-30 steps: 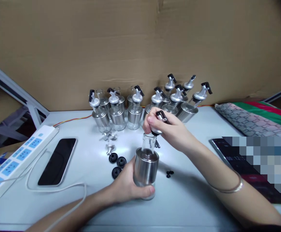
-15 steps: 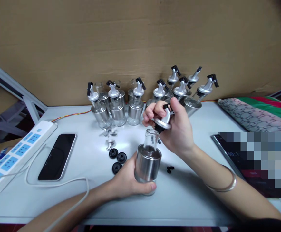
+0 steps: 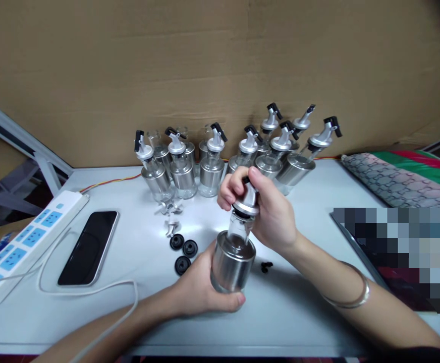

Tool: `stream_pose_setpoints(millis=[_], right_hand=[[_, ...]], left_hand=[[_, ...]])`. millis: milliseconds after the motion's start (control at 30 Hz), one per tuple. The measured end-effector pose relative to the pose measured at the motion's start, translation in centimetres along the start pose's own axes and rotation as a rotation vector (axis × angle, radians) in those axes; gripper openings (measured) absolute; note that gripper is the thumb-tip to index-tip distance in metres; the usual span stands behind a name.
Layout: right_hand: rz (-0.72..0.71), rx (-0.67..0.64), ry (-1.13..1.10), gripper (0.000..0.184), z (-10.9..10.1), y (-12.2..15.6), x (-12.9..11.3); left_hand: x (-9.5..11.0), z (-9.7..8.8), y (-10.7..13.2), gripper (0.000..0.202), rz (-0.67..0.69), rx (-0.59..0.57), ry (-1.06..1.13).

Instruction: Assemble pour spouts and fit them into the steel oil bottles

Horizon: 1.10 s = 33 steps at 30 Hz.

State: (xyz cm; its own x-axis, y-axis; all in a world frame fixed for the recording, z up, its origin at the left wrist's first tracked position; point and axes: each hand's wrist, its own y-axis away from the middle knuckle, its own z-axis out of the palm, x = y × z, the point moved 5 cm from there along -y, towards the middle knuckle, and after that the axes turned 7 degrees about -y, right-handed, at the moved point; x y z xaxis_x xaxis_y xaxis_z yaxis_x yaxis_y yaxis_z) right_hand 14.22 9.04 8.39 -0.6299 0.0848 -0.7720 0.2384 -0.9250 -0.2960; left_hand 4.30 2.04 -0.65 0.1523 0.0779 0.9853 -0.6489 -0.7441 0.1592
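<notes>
Two hands meet on one bottle [image 3: 232,259], held a little tilted near the middle of the counter [image 3: 140,227], toward its near edge. The left hand [image 3: 201,292] has its grip closed round the steel-sleeved lower half, thumb across the front. Whether the glass base touches the counter I cannot tell. The right hand [image 3: 271,214] has its grip shut on the silver pourer cap [image 3: 245,205], thumb and fingertips pinched about it where it sits on the bottle's clear glass neck. A thin bracelet [image 3: 350,300] circles that forearm.

Just left of the bottle lie three black rubber rings [image 3: 184,249], close together, with a few loose silver parts [image 3: 170,209] beyond them. Just right of it are some small black pieces [image 3: 267,265].

Along the far edge stands a cluster of like bottles [image 3: 210,171] — most with capped pourers fitted — against a cardboard wall [image 3: 220,60]. Toward the left edge a dark phone [image 3: 89,247] lies face up beside a white power strip [image 3: 26,237], and a white cable [image 3: 91,290] loops along the near edge. A patterned cloth [image 3: 397,176] lies at the far right corner.
</notes>
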Motion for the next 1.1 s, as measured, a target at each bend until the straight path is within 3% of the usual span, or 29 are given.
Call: stream_pose_setpoints(millis=[100,500,700,1100], right_hand=[[-0.075,-0.002,-0.004,0.017,0.3,0.3,-0.3],[-0.113,-0.001,0.252,0.027,0.5,0.8,-0.5],[-0.152,-0.006,0.234,0.027,0.5,1.1,0.0],[-0.055,-0.042,0.225,0.029,0.8,1.6,1.0]], left_hand=[[-0.2,0.0,0.0,0.056,0.0,0.005,0.0],[-0.2,0.2,0.0,0.063,0.006,-0.028,-0.031],[-0.4,0.2,0.1,0.064,0.026,-0.026,-0.044],[-0.2,0.3,0.1,0.072,0.04,-0.048,-0.03]])
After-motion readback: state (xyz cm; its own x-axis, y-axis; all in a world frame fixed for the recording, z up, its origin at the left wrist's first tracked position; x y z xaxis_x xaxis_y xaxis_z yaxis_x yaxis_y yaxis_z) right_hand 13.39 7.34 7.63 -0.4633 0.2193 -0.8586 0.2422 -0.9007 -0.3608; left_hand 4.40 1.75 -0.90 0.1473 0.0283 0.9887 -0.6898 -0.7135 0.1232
